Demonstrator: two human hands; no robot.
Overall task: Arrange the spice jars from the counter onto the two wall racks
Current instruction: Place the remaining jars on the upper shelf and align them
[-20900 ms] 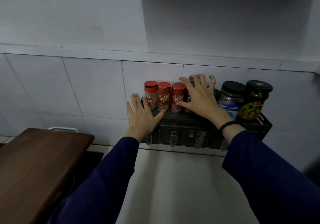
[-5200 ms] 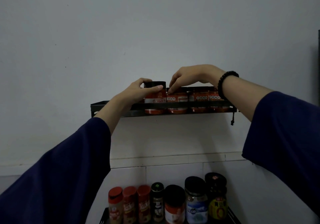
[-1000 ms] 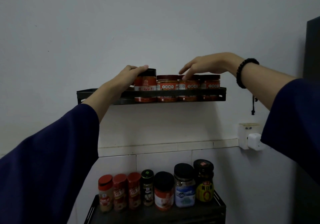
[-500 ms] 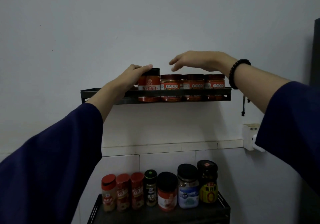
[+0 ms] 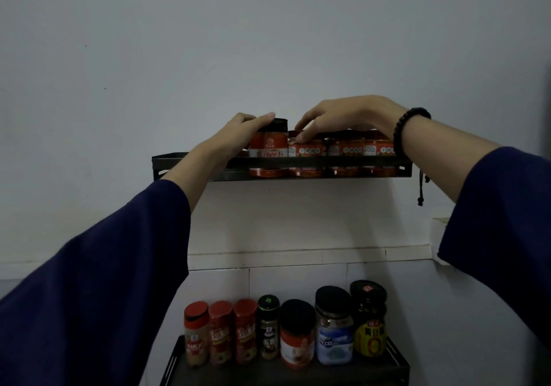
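Note:
The upper black wall rack (image 5: pixel 190 161) holds a row of red-labelled jars. My left hand (image 5: pixel 238 136) wraps the taller black-lidded red jar (image 5: pixel 268 147) at the left end of that row. My right hand (image 5: pixel 343 117) lies over the tops of the squat red jars (image 5: pixel 348 150), fingertips touching the one (image 5: pixel 307 151) next to the tall jar. The lower black rack (image 5: pixel 396 361) carries several jars: three red-capped shakers (image 5: pixel 220 332), a dark spice bottle (image 5: pixel 268 329), a black-lidded red jar (image 5: pixel 298 341), a blue-labelled jar (image 5: pixel 334 332) and a yellow-labelled jar (image 5: pixel 371 323).
The upper rack's left part (image 5: pixel 173 164) holds nothing. A plain wall is above, white tiles (image 5: pixel 292 278) lie between the racks. A white socket box (image 5: pixel 436 227) is half hidden behind my right sleeve. A dark edge (image 5: pixel 547 102) stands at the far right.
My right hand has dropped from hovering above the squat jars onto their tops, fingertips now on the one beside the tall jar. My left hand stays on the tall jar.

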